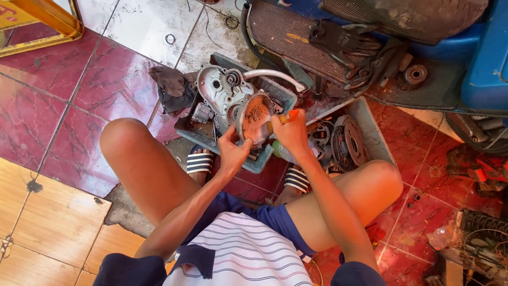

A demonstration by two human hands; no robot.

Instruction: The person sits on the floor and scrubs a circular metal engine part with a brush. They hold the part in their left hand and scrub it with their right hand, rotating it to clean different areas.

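Clutch bell housing [256, 117], the round rusty-orange drum part, is up in both hands right over the tray, tilted so its open inside faces the camera. Left hand [233, 151] is gripping it by the lower left rim, fingers wrapped around the edge, thumb on the near side. Right hand [290, 132] is closed around an orange-handled tool [284, 118], looks like a small brush or screwdriver but the working end is too small to tell, and its tip sits against the inside of the drum. Just behind the drum there's a silver engine crankcase cover [218, 95] lying in a grey-green plastic tray [288, 92] on the floor, with a curved chrome tube [275, 77] across the top of it. A dark rag [172, 85] lies just left of the tray on the tiles. To the right, in a second tray [373, 135], sit a clutch assembly and pulley [346, 140], dark and greasy. The person is squatting, knees wide, striped sandals [199, 162] under the tray edge. Further out, a blue scooter [476, 63] fills the top right, with a pair of black work gloves [360, 53] lying on its ribbed footboard. Floor is red marble-look tile [63, 116] with some white ones farther back, and a yellow frame [47, 21] in the top left corner.
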